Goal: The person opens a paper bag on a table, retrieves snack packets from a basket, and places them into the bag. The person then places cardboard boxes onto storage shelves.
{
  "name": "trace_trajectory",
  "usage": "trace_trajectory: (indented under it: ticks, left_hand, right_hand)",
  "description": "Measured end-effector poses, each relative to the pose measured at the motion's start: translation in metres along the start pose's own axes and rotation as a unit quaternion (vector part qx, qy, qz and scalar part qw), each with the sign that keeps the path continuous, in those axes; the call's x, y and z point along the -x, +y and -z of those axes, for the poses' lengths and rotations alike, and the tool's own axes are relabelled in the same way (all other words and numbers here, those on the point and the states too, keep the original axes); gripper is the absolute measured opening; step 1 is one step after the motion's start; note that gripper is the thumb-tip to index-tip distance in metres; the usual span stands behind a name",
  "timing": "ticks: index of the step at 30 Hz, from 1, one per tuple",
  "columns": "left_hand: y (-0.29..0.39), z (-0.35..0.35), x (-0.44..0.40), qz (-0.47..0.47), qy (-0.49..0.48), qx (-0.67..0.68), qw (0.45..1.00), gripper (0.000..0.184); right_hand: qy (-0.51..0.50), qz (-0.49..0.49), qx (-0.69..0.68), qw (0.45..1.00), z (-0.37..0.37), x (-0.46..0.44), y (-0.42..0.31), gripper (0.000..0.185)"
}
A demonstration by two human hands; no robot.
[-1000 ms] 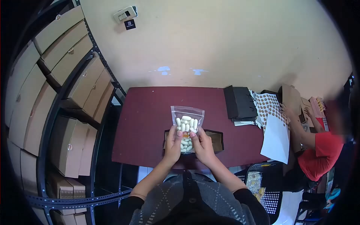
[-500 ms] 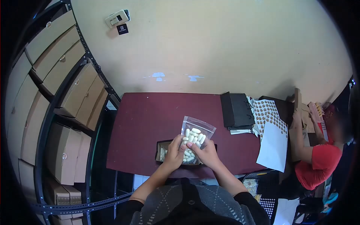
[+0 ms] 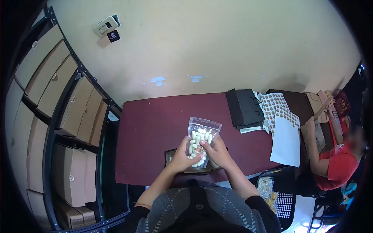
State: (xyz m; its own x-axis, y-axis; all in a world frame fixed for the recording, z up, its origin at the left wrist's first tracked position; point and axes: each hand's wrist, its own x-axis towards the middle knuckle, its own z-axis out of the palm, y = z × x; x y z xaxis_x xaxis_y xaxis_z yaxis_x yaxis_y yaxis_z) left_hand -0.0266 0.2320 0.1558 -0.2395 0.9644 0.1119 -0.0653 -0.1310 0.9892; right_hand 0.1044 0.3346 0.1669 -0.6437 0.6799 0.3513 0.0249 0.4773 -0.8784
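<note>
A: What's different from half a second ago?

B: The round label on the clear zip pouch shows now. A thumb was over that spot; now the right thumb sits at the label's upper edge and the left one lies just below it. So the printed front is open to view, while the pouch itself is still held.

A: Held by which hand?

B: Both. The left hand grips the lower left side and the right hand the lower right, each closed on the pouch with the thumb in front.

A: And where is it?

B: Just below the middle of the frame, in front of an open box on the dark red surface. The hands cover much of that box.

A: How does the pouch look?

B: Transparent, leaning slightly, its top corners tipped to the right. Smooth, pale, capsule-shaped pieces fill most of it, below a bare strip at the top. I can't tell whether the zip is sealed. The label's print is too small to read.
</note>
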Motion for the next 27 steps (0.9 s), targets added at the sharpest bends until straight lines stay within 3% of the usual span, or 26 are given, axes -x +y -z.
trace_trajectory:
  ticks: [1, 3, 4, 5, 7, 8, 9, 11, 12, 13, 15, 19, 21, 24, 25, 27]
  left_hand:
    - [0.006, 0.0, 0.002, 0.002, -0.001, 0.0, 1.0, 0.06]
    - [0.013, -0.001, 0.004, -0.026, -0.019, -0.097, 0.995, 0.058]
    - [0.005, 0.001, 0.002, -0.077, -0.026, -0.131, 0.988, 0.061]
    - [-0.001, 0.001, 0.001, -0.076, -0.024, -0.13, 0.988, 0.061]
    - [-0.005, -0.005, -0.004, -0.121, 0.069, -0.033, 0.99, 0.063]
    - [0.003, -0.006, -0.004, -0.109, 0.095, 0.059, 0.988, 0.048]
    - [0.001, -0.001, -0.007, -0.108, 0.095, 0.06, 0.988, 0.048]
    - [0.0, 0.012, -0.013, -0.134, 0.058, 0.019, 0.989, 0.028]
    - [0.001, 0.015, -0.013, -0.087, 0.063, 0.01, 0.994, 0.016]
    - [0.005, 0.018, -0.014, -0.085, 0.066, 0.013, 0.994, 0.016]
    - [0.011, 0.025, -0.014, -0.132, 0.043, -0.053, 0.989, 0.015]
    - [0.023, 0.027, -0.004, -0.054, 0.027, 0.028, 0.998, 0.01]
    - [0.028, 0.034, 0.002, -0.053, 0.018, 0.019, 0.998, 0.016]
    - [0.025, 0.048, 0.009, -0.042, -0.092, 0.036, 0.994, 0.036]
    - [0.023, 0.051, 0.011, -0.041, -0.088, 0.036, 0.995, 0.036]
    - [0.018, 0.054, 0.016, 0.054, -0.118, 0.193, 0.973, 0.042]
  right_hand:
    - [0.001, -0.002, 0.0, 1.0, -0.001, 0.0, 0.004, 0.026]
    - [0.091, -0.126, -0.227, 0.961, 0.0, -0.003, 0.009, 0.019]
    - [0.122, -0.131, -0.267, 0.947, 0.002, -0.008, -0.01, 0.014]
    - [0.121, -0.132, -0.266, 0.947, 0.003, -0.01, -0.01, 0.014]
    - [0.101, -0.091, -0.227, 0.964, 0.006, -0.011, -0.01, 0.013]
    - [0.088, -0.042, -0.149, 0.984, 0.006, -0.01, -0.012, 0.013]
    - [0.089, -0.042, -0.148, 0.984, 0.005, -0.01, -0.015, 0.013]
    - [0.026, 0.065, 0.003, 0.998, 0.002, -0.007, -0.019, 0.01]
    - [0.016, 0.055, -0.019, 0.998, 0.0, -0.005, -0.02, 0.009]
    - [0.012, 0.052, -0.017, 0.998, 0.001, -0.005, -0.022, 0.009]
    - [-0.037, -0.047, -0.12, 0.991, 0.004, -0.006, -0.029, 0.011]
    - [-0.159, -0.071, -0.149, 0.973, 0.015, -0.009, -0.027, 0.015]
    - [-0.189, -0.105, -0.169, 0.962, 0.019, -0.007, -0.028, 0.017]
    - [-0.232, -0.06, -0.152, 0.959, 0.021, -0.006, -0.027, 0.018]
    - [-0.231, -0.065, -0.161, 0.957, 0.022, -0.006, -0.028, 0.019]
    - [-0.228, -0.074, -0.178, 0.954, 0.023, -0.003, -0.029, 0.02]
